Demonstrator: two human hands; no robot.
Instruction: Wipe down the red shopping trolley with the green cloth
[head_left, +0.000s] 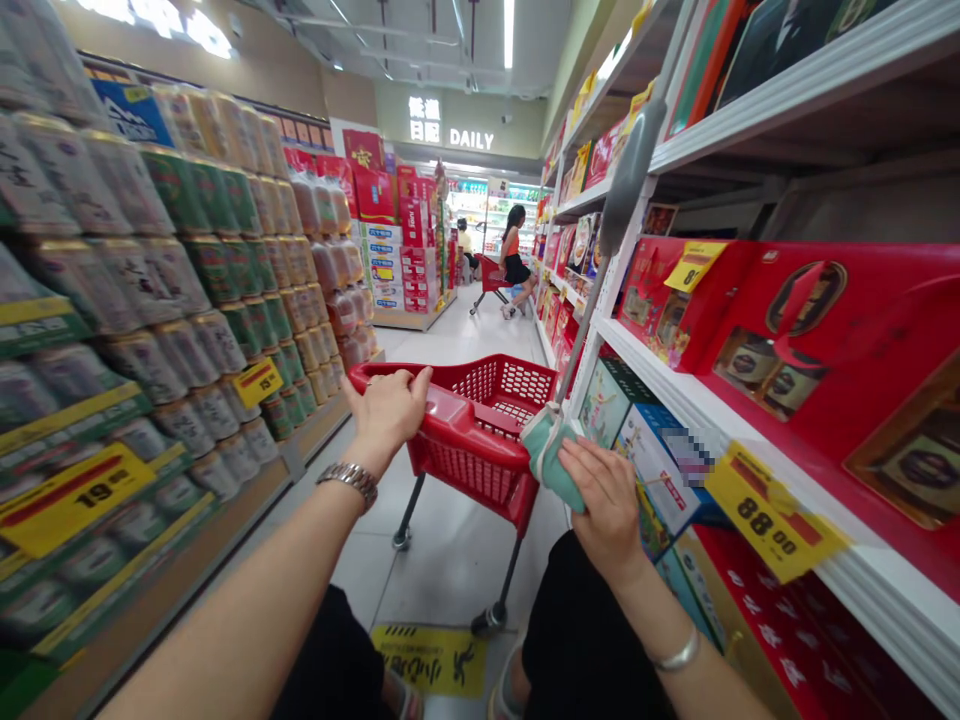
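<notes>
left hand (386, 415) curled over red handle of shopping cart (469, 470), fingers together, wrapped round it. right hand (604, 495) has fingers together, pressed on teal cloth (551, 462) bunched at low end of grey pole (586, 315), just beside gift boxes (652, 470) on white shelf (675, 385). yellow 88.00 price tag (772, 510) nr rt hand; canned drinks (187, 330) stacked on left of aisle.

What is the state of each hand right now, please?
Left hand: closed on the red shopping cart handle.
Right hand: closed, holding a teal cloth.
</notes>
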